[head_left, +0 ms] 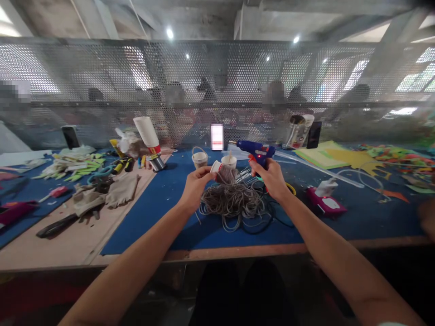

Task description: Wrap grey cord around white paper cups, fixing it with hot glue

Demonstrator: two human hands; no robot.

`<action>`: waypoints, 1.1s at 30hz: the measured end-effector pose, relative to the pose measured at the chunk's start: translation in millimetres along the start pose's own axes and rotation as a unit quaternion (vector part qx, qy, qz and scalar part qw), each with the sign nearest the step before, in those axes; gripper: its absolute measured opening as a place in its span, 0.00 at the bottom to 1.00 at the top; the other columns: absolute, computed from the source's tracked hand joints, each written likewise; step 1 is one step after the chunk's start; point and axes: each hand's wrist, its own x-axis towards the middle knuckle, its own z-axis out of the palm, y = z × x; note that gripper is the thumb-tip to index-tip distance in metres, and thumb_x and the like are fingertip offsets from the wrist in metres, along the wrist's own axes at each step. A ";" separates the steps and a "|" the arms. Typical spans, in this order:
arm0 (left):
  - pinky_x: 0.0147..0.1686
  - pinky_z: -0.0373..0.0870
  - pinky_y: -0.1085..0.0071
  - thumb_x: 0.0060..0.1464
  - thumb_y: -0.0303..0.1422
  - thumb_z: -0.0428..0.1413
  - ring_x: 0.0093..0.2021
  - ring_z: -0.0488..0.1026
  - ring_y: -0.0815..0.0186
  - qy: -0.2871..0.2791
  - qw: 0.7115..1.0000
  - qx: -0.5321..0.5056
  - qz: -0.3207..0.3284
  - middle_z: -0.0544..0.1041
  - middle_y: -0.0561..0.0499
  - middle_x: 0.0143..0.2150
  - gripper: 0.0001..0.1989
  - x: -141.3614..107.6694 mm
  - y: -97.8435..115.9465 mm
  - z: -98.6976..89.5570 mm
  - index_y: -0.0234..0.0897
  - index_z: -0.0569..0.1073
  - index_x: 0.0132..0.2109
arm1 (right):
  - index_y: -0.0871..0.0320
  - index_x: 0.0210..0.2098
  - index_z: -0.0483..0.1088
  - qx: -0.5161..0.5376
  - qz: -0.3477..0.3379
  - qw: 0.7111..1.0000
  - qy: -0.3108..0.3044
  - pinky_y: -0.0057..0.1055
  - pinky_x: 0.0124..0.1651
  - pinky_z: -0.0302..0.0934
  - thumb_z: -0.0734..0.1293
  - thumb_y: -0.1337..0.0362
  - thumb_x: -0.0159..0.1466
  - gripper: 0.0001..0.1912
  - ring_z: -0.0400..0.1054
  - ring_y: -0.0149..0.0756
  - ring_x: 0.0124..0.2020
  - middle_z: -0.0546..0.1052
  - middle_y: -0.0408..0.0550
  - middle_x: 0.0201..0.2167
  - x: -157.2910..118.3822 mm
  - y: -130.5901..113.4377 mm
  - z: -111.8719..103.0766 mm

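My left hand point(196, 184) is closed on a small paper cup point(227, 174) lying on its side, its body partly wound with grey cord. In my right hand point(272, 177) is a blue glue gun point(255, 148), its nozzle pointing left above the cup and a small red light lit on its body. Below both hands lies a loose heap of grey cord point(234, 199) on the blue mat. Behind the held cup stand a cup with a looped handle point(200, 159) and another white cup point(229, 160) with a stick in it.
A stack of paper cups point(146, 131) leans at the back left. Gloves point(122, 190) and a black-handled tool point(57, 226) lie on the left. To the right are a magenta power box point(325, 202) with a plug, and yellow sheets point(335, 156). A perforated metal screen point(217, 77) closes the back.
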 end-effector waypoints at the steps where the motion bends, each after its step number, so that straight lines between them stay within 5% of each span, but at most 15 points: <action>1: 0.42 0.66 0.69 0.48 0.30 0.61 0.35 0.72 0.66 -0.001 1.000 -0.001 0.000 0.79 0.51 0.33 0.07 -0.1 -0.3 -0.1 0.35 0.81 0.36 | 0.58 0.42 0.73 0.005 0.006 1.000 -0.008 0.33 0.39 0.64 0.68 0.51 0.63 0.16 0.68 0.33 0.28 0.73 0.41 0.23 -0.7 -0.5 1.1; 11: 0.43 0.67 0.68 0.44 0.27 0.60 0.35 0.72 0.65 -0.002 1.000 0.003 0.006 0.79 0.51 0.33 0.09 0.3 0.6 1.3 0.35 0.81 0.36 | 0.58 0.41 0.75 -0.012 0.021 0.997 -0.075 0.32 0.34 0.64 0.68 0.52 0.63 0.16 0.68 0.33 0.23 0.73 0.40 0.18 -10.1 -8.2 10.2; 17: 0.44 0.67 0.67 0.43 0.28 0.61 0.35 0.73 0.64 0.009 1.000 0.010 0.009 0.80 0.50 0.34 0.09 1.8 0.5 1.8 0.34 0.81 0.36 | 0.54 0.43 0.78 -0.017 0.017 0.997 -0.076 0.32 0.32 0.62 0.71 0.52 0.60 0.16 0.67 0.34 0.27 0.79 0.44 0.32 -12.7 -3.5 15.0; 33: 0.48 0.68 0.63 0.45 0.30 0.61 0.39 0.75 0.61 0.052 0.996 0.044 0.060 0.81 0.48 0.37 0.11 1.6 7.2 1.3 0.34 0.81 0.38 | 0.54 0.40 0.70 -0.138 -0.119 0.974 -0.135 0.34 0.41 0.61 0.66 0.50 0.66 0.13 0.68 0.38 0.38 0.72 0.47 0.37 -18.8 -4.2 13.4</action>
